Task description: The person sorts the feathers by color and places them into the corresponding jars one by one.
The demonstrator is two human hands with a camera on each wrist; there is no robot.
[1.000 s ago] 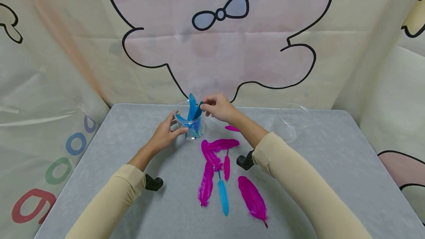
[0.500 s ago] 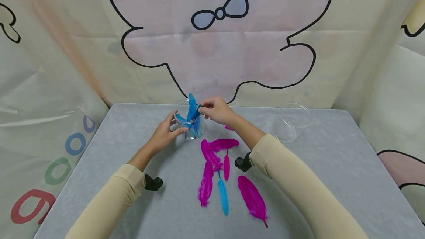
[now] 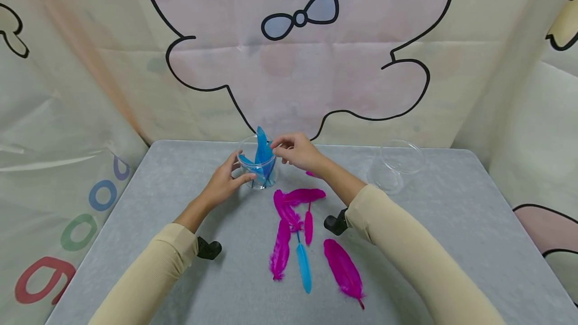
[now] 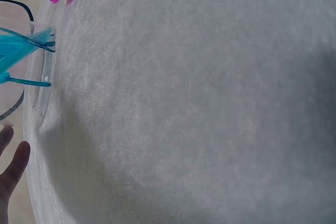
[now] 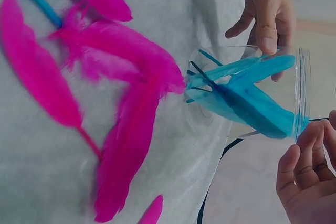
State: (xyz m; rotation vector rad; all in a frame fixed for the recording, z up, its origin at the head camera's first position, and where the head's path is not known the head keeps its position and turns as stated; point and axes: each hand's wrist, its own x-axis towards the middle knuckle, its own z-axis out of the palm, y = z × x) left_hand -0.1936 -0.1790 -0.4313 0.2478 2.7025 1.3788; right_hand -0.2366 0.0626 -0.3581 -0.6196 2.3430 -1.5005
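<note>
Far left on the grey table (image 3: 135, 245): left hand (image 3: 224, 180), fingers and thumb curled round the side of a clear plastic cup (image 3: 258, 168) and holding it upright, near the table's back edge. Inside the cup: several blue feathers (image 3: 261, 153), quills down at the bottom, tips rising past the rim. Just right of the rim: right hand (image 3: 298, 150), fingertips drawn together at the top of the blue feathers, nearly touching them; whether pinching one or just clear, cannot tell. Below the cup, toward the front of the table: a loose cluster of magenta feathers (image 3: 289, 209) overlapping one another, one single blue feather (image 3: 303, 267) lying among them, and a larger magenta feather (image 3: 344, 271) a little apart to the right. Further right, near the back corner: a second clear plastic cup (image 3: 399, 160), lying tilted on its side, well apart from both hands.
</note>
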